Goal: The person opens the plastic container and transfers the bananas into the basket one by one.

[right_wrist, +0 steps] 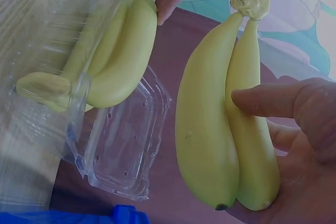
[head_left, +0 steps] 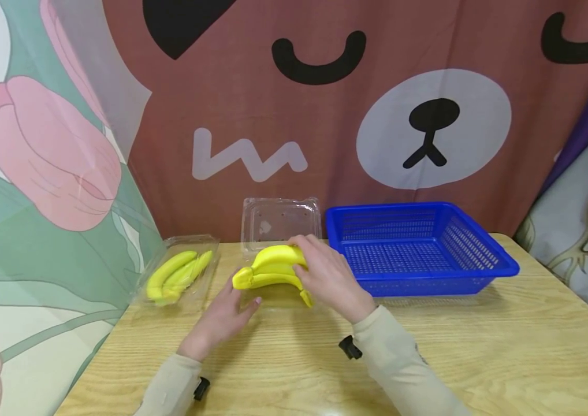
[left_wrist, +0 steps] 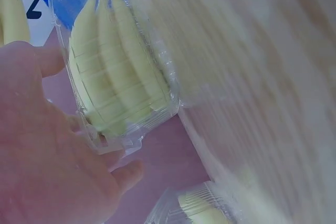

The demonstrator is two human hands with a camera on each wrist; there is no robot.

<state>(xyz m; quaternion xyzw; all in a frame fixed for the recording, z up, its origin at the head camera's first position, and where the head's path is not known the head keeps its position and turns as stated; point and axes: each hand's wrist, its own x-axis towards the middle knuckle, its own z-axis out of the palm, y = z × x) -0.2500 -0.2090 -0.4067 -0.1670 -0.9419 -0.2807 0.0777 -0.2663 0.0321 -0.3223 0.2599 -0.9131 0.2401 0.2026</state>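
The bunch of yellow plastic-looking bananas (head_left: pixel 273 267) sits at the middle of the pale wooden table (head_left: pixel 481 346), above an open clear plastic clamshell box (head_left: pixel 279 222). The right hand (head_left: pixel 330 277) curls its fingers over the bunch's far side, its grip closed on the fruit. The left hand (head_left: pixel 223 318) lies flat, fingers straight, just beside the stem end. The bunch looks light, stiff and smooth, so probably slippery; its thick middle seems the safest hold. A blue mesh plastic basket (head_left: pixel 481 260) stands to the right, and a second clamshell of bananas (head_left: pixel 177 274) lies to the left.

Right hand (head_left: pixel 331 276) reaches forward, palm down, fingers curled in a grip; left hand (head_left: pixel 223 319) lies lower, fingers extended and relaxed; both forearms in beige sleeves
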